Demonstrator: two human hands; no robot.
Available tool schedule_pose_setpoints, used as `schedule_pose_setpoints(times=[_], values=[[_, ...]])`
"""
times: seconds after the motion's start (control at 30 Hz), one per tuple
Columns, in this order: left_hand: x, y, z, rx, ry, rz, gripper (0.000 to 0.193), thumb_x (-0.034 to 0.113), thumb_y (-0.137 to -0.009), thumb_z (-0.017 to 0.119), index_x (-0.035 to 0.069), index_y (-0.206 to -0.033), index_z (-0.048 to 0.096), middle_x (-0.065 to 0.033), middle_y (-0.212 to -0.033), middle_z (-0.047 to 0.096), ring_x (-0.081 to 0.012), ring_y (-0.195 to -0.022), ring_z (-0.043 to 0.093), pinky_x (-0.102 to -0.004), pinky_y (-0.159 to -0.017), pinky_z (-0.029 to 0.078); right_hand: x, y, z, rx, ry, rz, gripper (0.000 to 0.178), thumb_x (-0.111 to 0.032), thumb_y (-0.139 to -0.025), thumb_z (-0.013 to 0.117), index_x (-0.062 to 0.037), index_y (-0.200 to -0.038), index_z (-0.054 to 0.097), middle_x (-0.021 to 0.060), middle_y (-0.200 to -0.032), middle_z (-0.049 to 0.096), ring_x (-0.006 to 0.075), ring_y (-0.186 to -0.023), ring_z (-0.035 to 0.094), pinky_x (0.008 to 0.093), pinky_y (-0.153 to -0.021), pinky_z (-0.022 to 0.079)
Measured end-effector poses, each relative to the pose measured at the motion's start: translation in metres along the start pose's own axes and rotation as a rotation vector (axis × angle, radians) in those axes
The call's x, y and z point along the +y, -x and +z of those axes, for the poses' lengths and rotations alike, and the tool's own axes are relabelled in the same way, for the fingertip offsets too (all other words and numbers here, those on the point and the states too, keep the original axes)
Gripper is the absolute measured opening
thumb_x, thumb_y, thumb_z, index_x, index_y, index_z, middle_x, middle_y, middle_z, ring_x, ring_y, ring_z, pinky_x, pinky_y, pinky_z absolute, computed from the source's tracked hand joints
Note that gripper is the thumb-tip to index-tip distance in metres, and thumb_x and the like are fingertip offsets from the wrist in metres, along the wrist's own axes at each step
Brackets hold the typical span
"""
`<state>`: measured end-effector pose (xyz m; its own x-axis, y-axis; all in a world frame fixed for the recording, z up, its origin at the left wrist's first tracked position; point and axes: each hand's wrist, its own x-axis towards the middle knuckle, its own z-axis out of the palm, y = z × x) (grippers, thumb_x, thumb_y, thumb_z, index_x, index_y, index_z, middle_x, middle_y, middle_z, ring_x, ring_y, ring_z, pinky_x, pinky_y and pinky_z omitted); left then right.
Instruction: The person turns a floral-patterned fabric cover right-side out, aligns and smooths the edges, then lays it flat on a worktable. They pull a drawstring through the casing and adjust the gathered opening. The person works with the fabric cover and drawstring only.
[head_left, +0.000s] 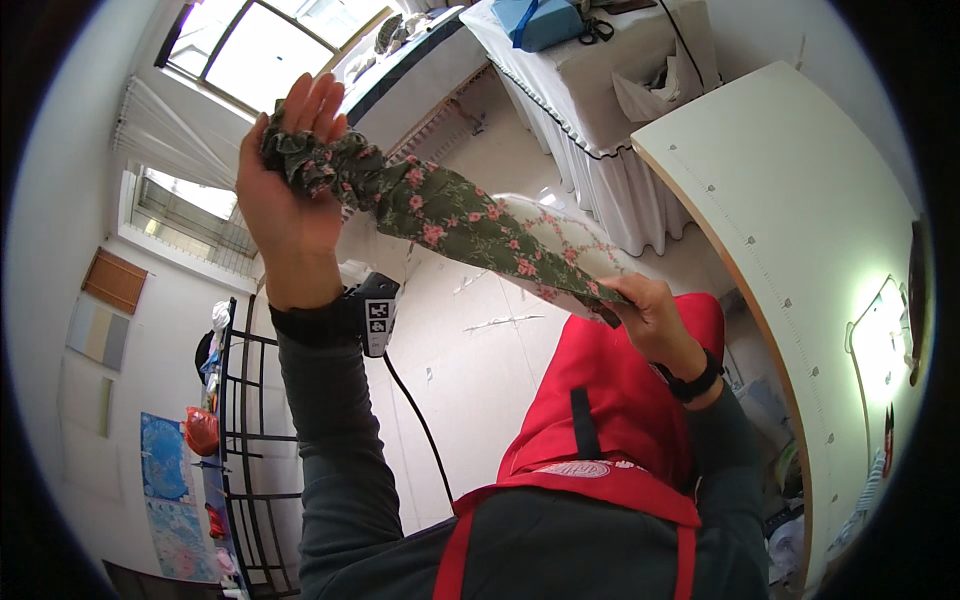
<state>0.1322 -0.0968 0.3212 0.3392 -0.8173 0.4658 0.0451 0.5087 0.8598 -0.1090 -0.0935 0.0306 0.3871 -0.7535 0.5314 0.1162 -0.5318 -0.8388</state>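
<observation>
Bright daylight, window (262, 58) blown out (fisheye edges bowed)

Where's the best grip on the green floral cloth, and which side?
Probably its narrow lower end: pinch the green floral cloth from the right, as the right hand does. It tapers there; the upper end bunches at the left hand.

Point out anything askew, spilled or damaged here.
No spill or damage stands out; only the floral cloth looks uneven, bunched up at the left hand but smoother toward the right hand.
</observation>
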Motion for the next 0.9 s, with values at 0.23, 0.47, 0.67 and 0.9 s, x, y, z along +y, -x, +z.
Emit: schedule_pose_setpoints(times=[0.23,0.47,0.67,0.9], values=[[-0.015,-0.009,0.007,-0.099,-0.021,-0.067,0.046,0.019,-0.101,0.033,-0.013,-0.119,0.059,-0.0244,-0.123,0.065,-0.0308,-0.115,0.065,-0.0324,-0.094,0.053,-0.014,-0.007,0.015,-0.185,-0.045,-0.091,0.009,-0.008,-0.09,0.065,-0.0013,-0.096,0.068,0.0125,-0.084,0.068,0.0307,-0.079,0.063,0.0342,-0.085,0.048],[-0.047,-0.036,-0.025,0.204,-0.366,0.089,0.039,0.013,-0.098,0.039,-0.019,-0.111,0.055,-0.0294,-0.115,0.067,-0.0335,-0.108,0.067,-0.0325,-0.092,0.055,-0.015,0.01,-0.039,-0.51,-0.168,0.006,0.011,-0.016,-0.095,0.063,-0.0071,-0.092,0.068,0.0068,-0.076,0.067,0.0227,-0.078,0.061,0.0379,-0.104,0.034],[-0.039,-0.007,-0.017,-0.009,-0.091,-0.035,0.045,0.016,-0.099,0.038,-0.02,-0.123,0.05,-0.0301,-0.123,0.063,-0.0379,-0.114,0.064,-0.0382,-0.095,0.056,-0.009,0.007,-0.043,-0.67,-0.175,0.186,0.02,-0.014,-0.096,0.062,-0.0037,-0.113,0.066,0.0085,-0.099,0.069,0.0219,-0.088,0.066,0.0376,-0.097,0.043],[-0.051,0.038,0.037,-0.029,-0.304,0.041,0.038,0.02,-0.101,0.045,-0.009,-0.119,0.061,-0.0194,-0.113,0.07,-0.0254,-0.096,0.067,-0.029,-0.091,0.052,-0.082,-0.073,0.04,-0.007,0.035,-0.176,0.044,-0.012,-0.085,0.067,0.0017,-0.124,0.05,0.0245,-0.087,0.066,0.0421,-0.081,0.066,0.0464,-0.07,0.052]])
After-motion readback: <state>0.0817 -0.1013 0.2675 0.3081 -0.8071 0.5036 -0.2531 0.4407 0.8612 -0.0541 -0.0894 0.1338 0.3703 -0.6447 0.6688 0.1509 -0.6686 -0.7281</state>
